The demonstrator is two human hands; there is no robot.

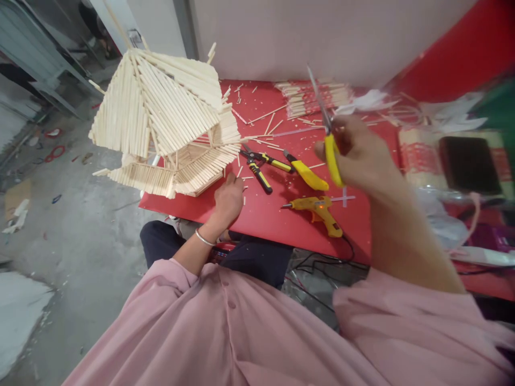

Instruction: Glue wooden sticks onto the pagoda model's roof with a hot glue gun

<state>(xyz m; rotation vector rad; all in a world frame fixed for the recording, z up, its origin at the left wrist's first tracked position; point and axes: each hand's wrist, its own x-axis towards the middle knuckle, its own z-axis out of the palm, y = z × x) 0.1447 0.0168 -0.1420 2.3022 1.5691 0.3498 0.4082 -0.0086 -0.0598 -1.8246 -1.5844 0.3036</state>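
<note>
My right hand [360, 153] is closed round the yellow handles of a pair of scissors [326, 134], raised above the red table [265, 214] with the blades pointing up and away. My left hand [228, 199] rests knuckles-up on the table with its fingers curled under; what they hold, if anything, is hidden. It lies just in front of a house model made of wooden sticks [164, 120], which stands at the table's left corner and overhangs the edge.
Yellow-handled pliers [257, 166], a yellow utility knife [308, 174] and a yellow glue gun [317, 210] with its cord lie mid-table. A bundle of sticks [314, 96] lies at the back, loose stick bits around. Plastic bags and a dark phone-like object [469, 163] crowd the right.
</note>
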